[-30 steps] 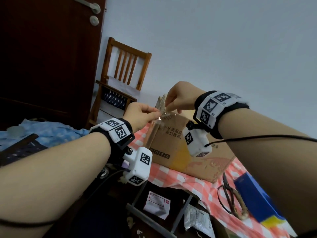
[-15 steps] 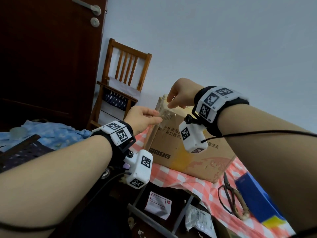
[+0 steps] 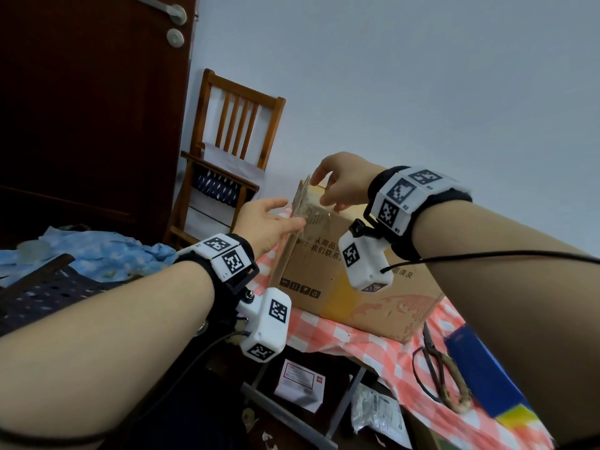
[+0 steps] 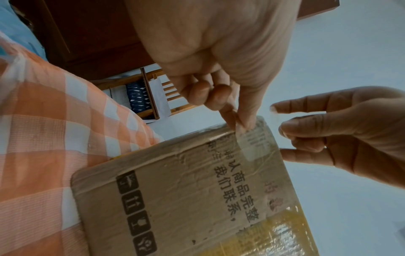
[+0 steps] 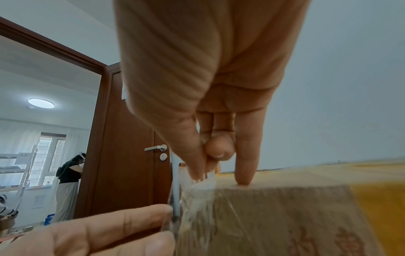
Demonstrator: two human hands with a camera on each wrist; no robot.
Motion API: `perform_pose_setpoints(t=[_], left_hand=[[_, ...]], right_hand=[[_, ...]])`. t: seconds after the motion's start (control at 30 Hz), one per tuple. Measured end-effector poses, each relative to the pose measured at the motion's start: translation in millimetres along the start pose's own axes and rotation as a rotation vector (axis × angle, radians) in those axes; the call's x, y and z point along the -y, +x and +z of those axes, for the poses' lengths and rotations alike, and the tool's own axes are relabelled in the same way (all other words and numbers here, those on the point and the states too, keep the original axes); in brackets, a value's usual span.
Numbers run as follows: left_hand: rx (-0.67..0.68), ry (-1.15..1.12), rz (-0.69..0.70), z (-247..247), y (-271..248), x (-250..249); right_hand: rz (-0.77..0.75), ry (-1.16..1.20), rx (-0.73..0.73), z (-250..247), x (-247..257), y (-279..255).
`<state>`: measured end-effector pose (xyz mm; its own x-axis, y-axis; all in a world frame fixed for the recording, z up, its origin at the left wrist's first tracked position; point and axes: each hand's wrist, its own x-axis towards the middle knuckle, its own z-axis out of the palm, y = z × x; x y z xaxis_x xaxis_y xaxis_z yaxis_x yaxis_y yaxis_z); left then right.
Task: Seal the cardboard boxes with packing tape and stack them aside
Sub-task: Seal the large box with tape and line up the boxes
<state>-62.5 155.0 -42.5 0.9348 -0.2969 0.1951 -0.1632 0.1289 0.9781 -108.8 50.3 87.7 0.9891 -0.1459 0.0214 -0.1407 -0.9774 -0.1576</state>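
A brown cardboard box (image 3: 324,271) (image 4: 197,199) (image 5: 285,216) with printed characters stands on the checked tablecloth (image 3: 373,345). A strip of clear tape (image 3: 308,212) (image 4: 254,142) (image 5: 197,188) wraps over its upper left corner. My left hand (image 3: 292,216) (image 4: 238,121) (image 5: 166,225) pinches the strip's lower part against the box's side. My right hand (image 3: 321,190) (image 4: 282,131) (image 5: 203,171) is above the corner. Its thumb and one finger pinch the strip's upper end, and another finger presses on the box top.
Scissors (image 3: 441,368) and a blue and yellow box (image 3: 480,368) lie on the cloth right of the carton. A wooden chair (image 3: 233,141) and a dark door (image 3: 81,108) stand behind. Blue cloth (image 3: 97,251) lies left. Packages (image 3: 298,381) sit under the table. A person (image 5: 67,181) stands in the far room.
Both hands carried the tape strip from in front of the box onto its upper left corner. The right hand moved up over the box top, and the left hand's fingers reached forward.
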Motion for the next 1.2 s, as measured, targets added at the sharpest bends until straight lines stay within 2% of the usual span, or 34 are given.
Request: perform_pose_setpoints(t=[0.23, 0.5, 0.7, 0.93, 1.2], left_hand=[[-0.012, 0.011, 0.040, 1, 0, 2], [-0.004, 0.016, 0.020, 2, 1, 4], [-0.019, 0.097, 0.021, 5, 7, 2], [-0.039, 0.249, 0.037, 7, 14, 2], [-0.037, 0.301, 0.024, 5, 20, 0]], right_hand=[[-0.031, -0.025, -0.027, 5, -4, 1], [-0.058, -0.050, -0.046, 7, -10, 5], [-0.068, -0.156, -0.078, 12, -12, 8], [-0.059, -0.160, -0.125, 16, -20, 11], [-0.055, -0.205, -0.195, 25, -29, 15]])
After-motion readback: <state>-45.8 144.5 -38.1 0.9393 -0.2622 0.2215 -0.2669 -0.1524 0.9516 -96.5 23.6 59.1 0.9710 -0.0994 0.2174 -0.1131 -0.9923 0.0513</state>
